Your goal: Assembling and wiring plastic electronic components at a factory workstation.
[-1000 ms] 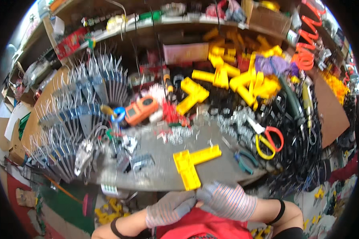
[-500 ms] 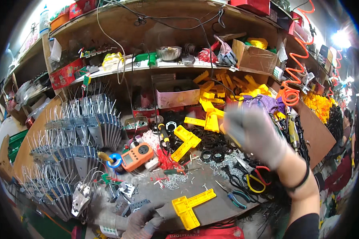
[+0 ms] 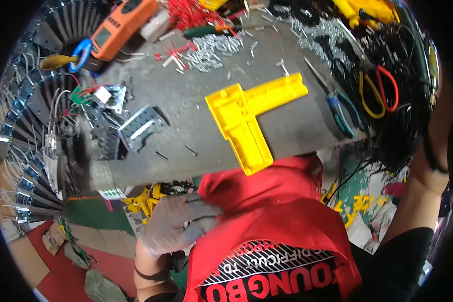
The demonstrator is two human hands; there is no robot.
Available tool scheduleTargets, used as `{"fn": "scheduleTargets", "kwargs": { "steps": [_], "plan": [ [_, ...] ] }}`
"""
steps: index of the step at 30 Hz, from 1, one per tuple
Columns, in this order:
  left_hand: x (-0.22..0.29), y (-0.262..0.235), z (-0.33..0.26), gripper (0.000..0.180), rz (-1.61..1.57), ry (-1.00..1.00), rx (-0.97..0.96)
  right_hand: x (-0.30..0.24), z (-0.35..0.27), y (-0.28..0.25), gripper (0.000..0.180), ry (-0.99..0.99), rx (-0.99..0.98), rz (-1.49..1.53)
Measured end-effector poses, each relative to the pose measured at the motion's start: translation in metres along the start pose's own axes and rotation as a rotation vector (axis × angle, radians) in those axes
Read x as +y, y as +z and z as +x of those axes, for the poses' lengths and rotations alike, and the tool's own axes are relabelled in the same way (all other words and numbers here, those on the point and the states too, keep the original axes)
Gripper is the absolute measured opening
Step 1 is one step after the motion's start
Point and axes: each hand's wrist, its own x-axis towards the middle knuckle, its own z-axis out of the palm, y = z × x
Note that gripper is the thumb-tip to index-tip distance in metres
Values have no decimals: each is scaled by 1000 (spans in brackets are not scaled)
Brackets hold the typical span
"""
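Head view, as it reaches me: the yellow plastic casing (image 3: 232, 113) lies flat on the grey bench (image 3: 178, 93), one leg reaching the front edge by the red apron (image 3: 267, 236), while the gloved left hand (image 3: 180, 225) is below the bench edge, fingers loosely bent and parted; of the right I get only the forearm (image 3: 412, 206), so its grip I cannot tell. Crowding the casing: pliers (image 3: 332, 97) and scissors (image 3: 379, 73) to the right, a loose screw (image 3: 285, 68) just above its arm, metal brackets (image 3: 141, 123) to the left, scattered small parts (image 3: 211, 52) and an orange meter (image 3: 117, 32) farther back.
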Motion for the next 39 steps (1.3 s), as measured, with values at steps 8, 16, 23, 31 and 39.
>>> {"fn": "scheduleTargets", "kwargs": {
  "steps": [8, 16, 23, 31, 39],
  "plan": [
    [-45, 81, 34, 31, 539, -85, 206, 135, -221, -3, 15, -149, -803, 159],
    [-51, 144, 136, 52, 805, 236, 161, 201, -311, 104, 37, 120, -139, -74],
    [-35, 134, 136, 22, 671, 167, -27, 198, -311, 136, 43, 94, -88, 4],
    [90, 112, 77, 12, 387, 27, -1, 237, -313, 49, 25, 1, 324, 239],
    [91, 33, 26, 35, 204, 35, -459, 200, -315, -22, 27, 26, 143, 335]
  ]
}}
